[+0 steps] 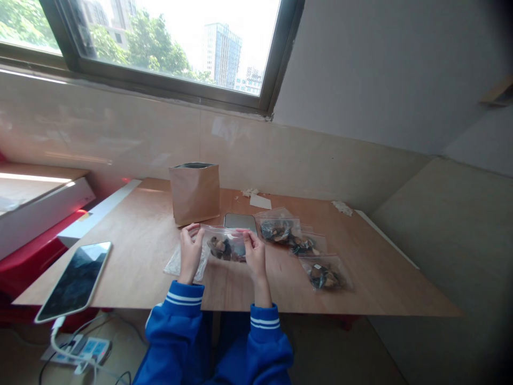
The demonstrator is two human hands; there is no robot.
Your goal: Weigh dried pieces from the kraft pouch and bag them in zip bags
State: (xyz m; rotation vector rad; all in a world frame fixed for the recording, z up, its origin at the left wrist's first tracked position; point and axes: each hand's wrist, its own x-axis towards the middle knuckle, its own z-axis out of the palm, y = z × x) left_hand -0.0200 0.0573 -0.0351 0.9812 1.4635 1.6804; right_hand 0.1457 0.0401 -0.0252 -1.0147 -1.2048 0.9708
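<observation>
Blue sleeves (172,331) lead to the left hand (190,254) and right hand (255,255), both pinching a zip bag (226,245) of dark pieces over the wooden table (132,267); a kraft pouch (195,193) stands behind, more bags (324,272) lie right, a phone (74,280) left

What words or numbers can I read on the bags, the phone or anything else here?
Nothing is readable: the clear zip bag held by the left hand and right hand and the brown paper bag show no words, and the blue marks on the power strip are too small and blurred.
</observation>
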